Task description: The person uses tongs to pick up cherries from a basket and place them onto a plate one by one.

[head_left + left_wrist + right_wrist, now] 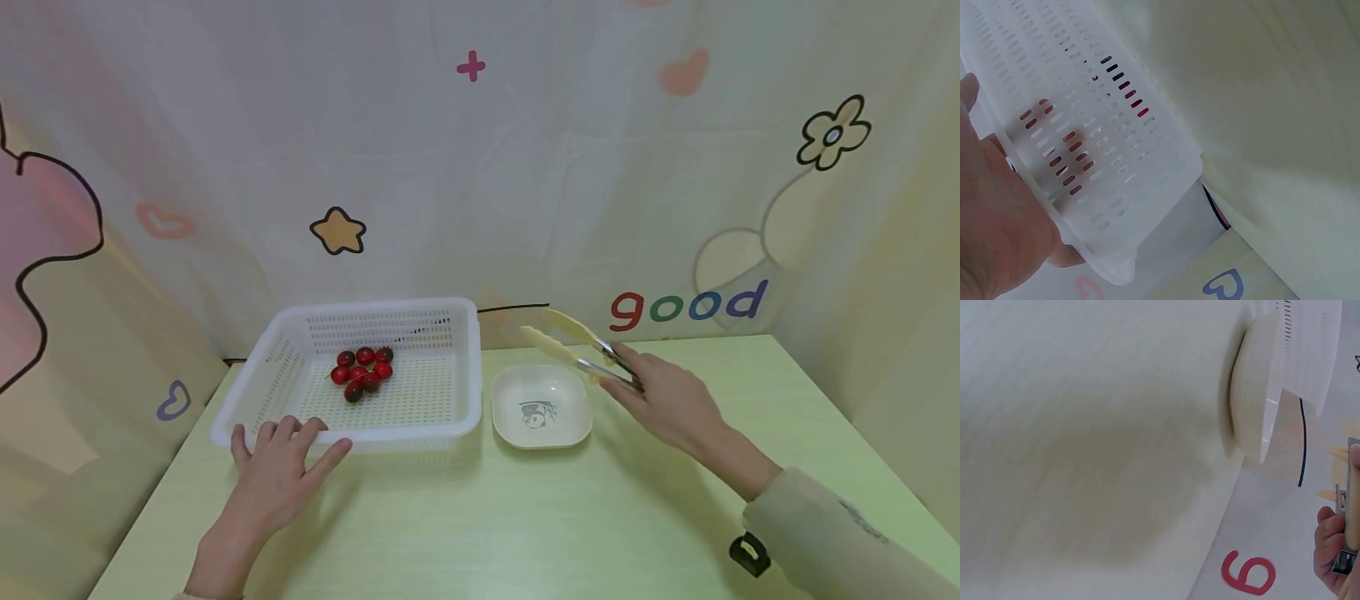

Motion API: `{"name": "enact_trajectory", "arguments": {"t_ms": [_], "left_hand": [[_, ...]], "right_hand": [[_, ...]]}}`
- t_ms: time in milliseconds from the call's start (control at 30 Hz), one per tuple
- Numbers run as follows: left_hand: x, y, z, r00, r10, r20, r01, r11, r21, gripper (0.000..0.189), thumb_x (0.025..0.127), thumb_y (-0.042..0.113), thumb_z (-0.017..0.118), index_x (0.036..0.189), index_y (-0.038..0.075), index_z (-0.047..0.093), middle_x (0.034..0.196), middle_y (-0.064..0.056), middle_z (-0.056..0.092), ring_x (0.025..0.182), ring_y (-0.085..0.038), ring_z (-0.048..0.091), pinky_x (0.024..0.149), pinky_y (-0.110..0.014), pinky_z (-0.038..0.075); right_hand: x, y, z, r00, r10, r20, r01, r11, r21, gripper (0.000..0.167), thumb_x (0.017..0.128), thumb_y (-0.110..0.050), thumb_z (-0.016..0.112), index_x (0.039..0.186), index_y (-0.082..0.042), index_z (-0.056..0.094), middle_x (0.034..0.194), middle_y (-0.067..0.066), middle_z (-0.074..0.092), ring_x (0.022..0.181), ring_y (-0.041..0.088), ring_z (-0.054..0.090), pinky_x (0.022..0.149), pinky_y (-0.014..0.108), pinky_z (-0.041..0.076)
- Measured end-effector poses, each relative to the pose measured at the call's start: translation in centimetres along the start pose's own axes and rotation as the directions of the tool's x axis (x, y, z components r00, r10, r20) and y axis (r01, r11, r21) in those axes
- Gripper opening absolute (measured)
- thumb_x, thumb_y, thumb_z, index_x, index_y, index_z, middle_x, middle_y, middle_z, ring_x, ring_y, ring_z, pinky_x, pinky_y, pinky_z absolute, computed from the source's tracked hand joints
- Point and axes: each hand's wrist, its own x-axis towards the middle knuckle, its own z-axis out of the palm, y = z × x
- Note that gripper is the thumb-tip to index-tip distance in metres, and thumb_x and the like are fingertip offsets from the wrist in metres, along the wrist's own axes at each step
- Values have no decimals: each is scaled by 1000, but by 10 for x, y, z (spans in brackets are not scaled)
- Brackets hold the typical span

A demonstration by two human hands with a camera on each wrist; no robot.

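My left hand (273,479) holds the front rim of a white perforated plastic basket (463,375) near its left corner. Its fingers hook over the rim, and in the left wrist view they show through the holes of the wall. Inside the basket, several dark red cherries (357,374) lie clustered toward the back. A pair of metal tongs with pale yellow tips (572,325) is gripped in my right hand (675,400). Their arms are spread, point left and have nothing between them. Under and just in front of the tips sits a small white square bowl (558,427) with a panda print.
Everything stands on a pale green table (487,525). A printed curtain (525,183) hangs right behind its back edge, with fabric at both sides too. The bowl is close to the basket's right wall. A black strap end (750,554) hangs below the right sleeve.
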Motion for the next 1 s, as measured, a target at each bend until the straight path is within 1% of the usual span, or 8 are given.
{"name": "enact_trajectory", "arguments": {"t_ms": [133, 300, 433, 500, 667, 800, 900, 1000], "left_hand": [[0, -2, 2, 1000, 2, -7, -2, 1000, 2, 56, 100, 62, 53, 118, 11, 65, 114, -18, 59, 115, -48, 46, 102, -82, 1], [-1, -4, 4, 1000, 5, -15, -5, 1000, -2, 53, 100, 62, 54, 116, 12, 65, 113, -18, 59, 114, -48, 46, 102, -82, 0], [0, -5, 4, 1000, 8, -16, -8, 1000, -8, 52, 100, 62, 54, 115, 14, 65, 111, -16, 59, 113, -47, 46, 102, -83, -2], [0, -5, 4, 1000, 8, -15, -9, 1000, -10, 51, 100, 62, 54, 116, 14, 65, 111, -16, 59, 112, -46, 46, 102, -83, -2], [1, -6, 5, 1000, 11, -6, -11, 1000, -8, 52, 100, 62, 54, 117, 15, 66, 112, -15, 59, 113, -46, 46, 102, -83, -2], [2, -7, 6, 1000, 15, -6, -15, 1000, 0, 52, 100, 63, 53, 117, 15, 66, 112, -15, 59, 113, -47, 47, 101, -83, -2], [2, -7, 6, 1000, 18, -3, -18, 1000, 6, 52, 101, 63, 52, 117, 15, 66, 112, -15, 59, 112, -47, 47, 101, -84, -2], [3, -6, 5, 1000, 19, 3, -19, 1000, 11, 52, 101, 63, 52, 117, 15, 66, 112, -16, 59, 113, -47, 48, 101, -84, -1]], "right_hand": [[10, -14, -1, 999, -39, 4, 39, 999, 4, 64, 103, -51, 58, 150, -8, 51, 82, -1, 54, 68, 17, 50, 56, 33, 40], [22, -32, 0, 997, -78, 10, 78, 997, 3, 64, 102, -51, 59, 151, -10, 51, 99, 5, 65, 76, 18, 57, 63, 39, 50], [31, -47, 1, 994, -103, 32, 103, 995, -12, 65, 101, -51, 61, 152, -13, 51, 106, 6, 67, 79, 18, 61, 67, 40, 53], [35, -55, 2, 993, -114, 44, 115, 993, -23, 66, 100, -53, 61, 152, -14, 50, 105, 5, 67, 79, 17, 61, 66, 39, 52], [47, -74, 3, 987, -143, 71, 146, 988, -48, 65, 99, -54, 62, 151, -17, 51, 98, 1, 64, 71, 14, 57, 56, 33, 47], [57, -90, 4, 978, -189, 86, 195, 978, -73, 61, 100, -53, 61, 149, -18, 52, 93, -2, 62, 70, 14, 55, 53, 30, 44], [64, -100, 7, 971, -222, 90, 229, 970, -85, 61, 101, -53, 60, 150, -17, 52, 96, 0, 64, 73, 15, 58, 54, 30, 46], [69, -108, 11, 966, -237, 101, 245, 966, -79, 61, 101, -53, 58, 150, -17, 52, 102, 2, 67, 77, 17, 62, 55, 31, 47]]}}
